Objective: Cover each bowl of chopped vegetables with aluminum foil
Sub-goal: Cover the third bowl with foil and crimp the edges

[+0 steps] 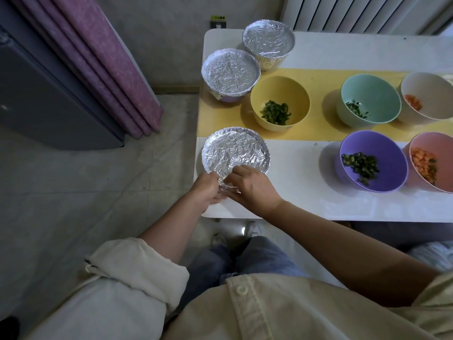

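Observation:
A foil-covered bowl point(235, 149) stands at the near left corner of the white table point(306, 207). My left hand point(205, 187) and my right hand point(252, 186) both pinch the foil's loose near edge against the bowl's side. Two more foil-covered bowls point(230, 71) point(268, 41) stand at the far left. Uncovered are a yellow bowl point(279, 104) of green strips, a mint bowl point(370, 100) of chopped greens, a purple bowl point(372, 161) of chopped greens, a pink bowl point(432, 161) of orange pieces and a white bowl point(427, 98) of orange pieces.
A yellow runner point(318, 130) crosses the table under the middle bowls. Left of the table are folded purple mats point(98, 57) leaning on the wall and a dark grey cabinet point(49, 99). A white radiator point(355, 13) stands behind the table.

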A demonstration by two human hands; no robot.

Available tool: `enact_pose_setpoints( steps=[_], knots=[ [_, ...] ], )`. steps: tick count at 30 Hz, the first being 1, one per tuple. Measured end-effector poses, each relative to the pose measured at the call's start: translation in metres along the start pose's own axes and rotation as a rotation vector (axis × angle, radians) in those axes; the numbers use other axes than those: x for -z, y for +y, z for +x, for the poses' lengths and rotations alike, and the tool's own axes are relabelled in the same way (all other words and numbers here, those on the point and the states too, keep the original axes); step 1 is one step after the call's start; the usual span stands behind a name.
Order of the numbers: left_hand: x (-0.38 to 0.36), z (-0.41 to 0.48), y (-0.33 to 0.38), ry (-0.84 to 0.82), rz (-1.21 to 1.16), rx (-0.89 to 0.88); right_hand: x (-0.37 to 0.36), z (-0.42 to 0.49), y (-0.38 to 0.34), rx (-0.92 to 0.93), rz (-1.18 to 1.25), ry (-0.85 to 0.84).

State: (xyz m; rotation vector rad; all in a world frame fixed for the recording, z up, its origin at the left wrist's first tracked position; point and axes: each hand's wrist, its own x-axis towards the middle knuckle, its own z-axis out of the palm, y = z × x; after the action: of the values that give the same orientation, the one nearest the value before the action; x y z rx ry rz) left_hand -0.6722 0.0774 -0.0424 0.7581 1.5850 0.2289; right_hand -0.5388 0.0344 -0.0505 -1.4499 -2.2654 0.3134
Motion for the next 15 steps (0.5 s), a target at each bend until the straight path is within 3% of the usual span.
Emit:
enact_pose_setpoints(
  steps=[8,15],
  knots=[
    [0.006,-0.001,-0.002,0.026,-0.020,0.012,-0.001,-0.002,0.004,0.052,-0.010,-0.031],
    [-0.006,-0.011,-0.010,-0.055,0.007,0.111,-0.005,0.000,0.000,0.064,-0.023,-0.005]
  ],
)
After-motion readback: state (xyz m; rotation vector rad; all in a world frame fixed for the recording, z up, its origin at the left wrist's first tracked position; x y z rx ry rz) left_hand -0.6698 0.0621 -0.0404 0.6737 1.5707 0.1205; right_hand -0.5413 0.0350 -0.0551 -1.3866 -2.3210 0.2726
